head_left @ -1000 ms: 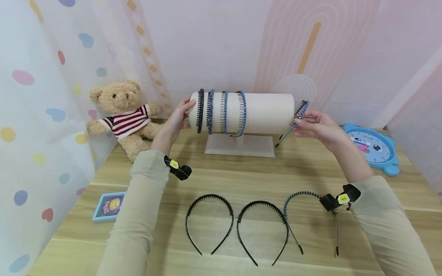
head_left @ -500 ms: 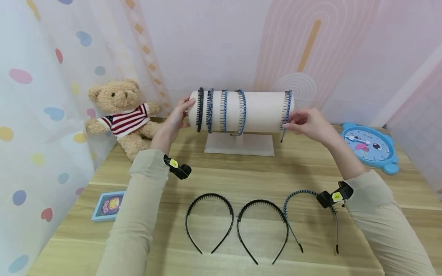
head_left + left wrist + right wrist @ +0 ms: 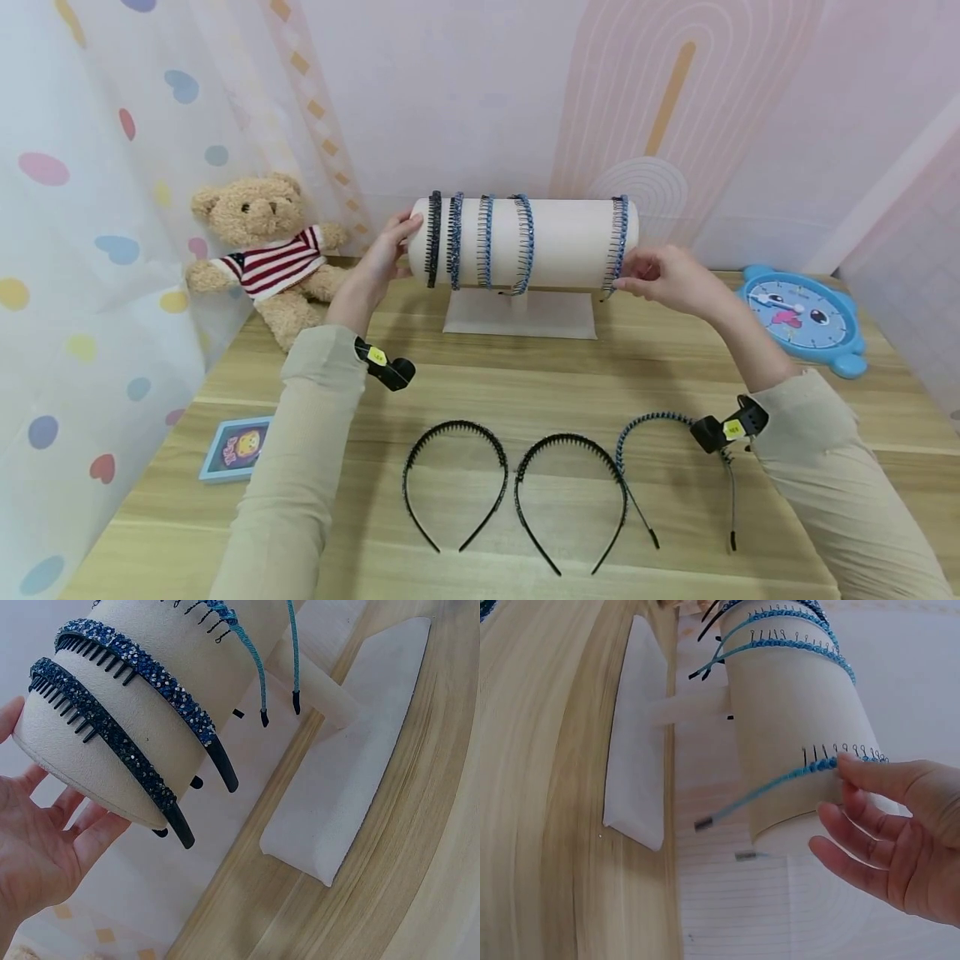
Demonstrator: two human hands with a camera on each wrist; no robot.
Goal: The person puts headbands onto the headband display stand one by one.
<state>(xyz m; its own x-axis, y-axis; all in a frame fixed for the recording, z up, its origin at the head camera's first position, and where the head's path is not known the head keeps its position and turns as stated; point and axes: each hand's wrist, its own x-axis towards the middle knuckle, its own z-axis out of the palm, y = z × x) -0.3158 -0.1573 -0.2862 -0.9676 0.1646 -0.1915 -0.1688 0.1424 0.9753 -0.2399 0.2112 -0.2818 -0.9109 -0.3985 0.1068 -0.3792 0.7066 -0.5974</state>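
Observation:
A padded cream headband stand (image 3: 573,242) stands at the back of the table, its roll lying level. My left hand (image 3: 386,254) grips the left end of the roll, with fingers (image 3: 94,825) around the end rim. Near the right end, my right hand (image 3: 671,279) pinches a blue toothed headband (image 3: 795,774) between thumb and fingers. That headband sits over the roll, its tips hanging below. Further left on the roll are a black glittery headband (image 3: 112,742), a dark blue glittery headband (image 3: 146,675) and two thin blue headbands (image 3: 486,242).
Two black headbands (image 3: 455,425) and a blue-black headband (image 3: 652,417) lie at the table's front, the last partly behind the right wrist camera. A teddy bear (image 3: 262,242) sits at left, a small blue frame (image 3: 236,450) before it. A blue clock (image 3: 802,321) lies at right.
My right hand has brought the blue headband from beside the stand onto the roll's right end, then slid it slightly left. The left hand has stayed in place.

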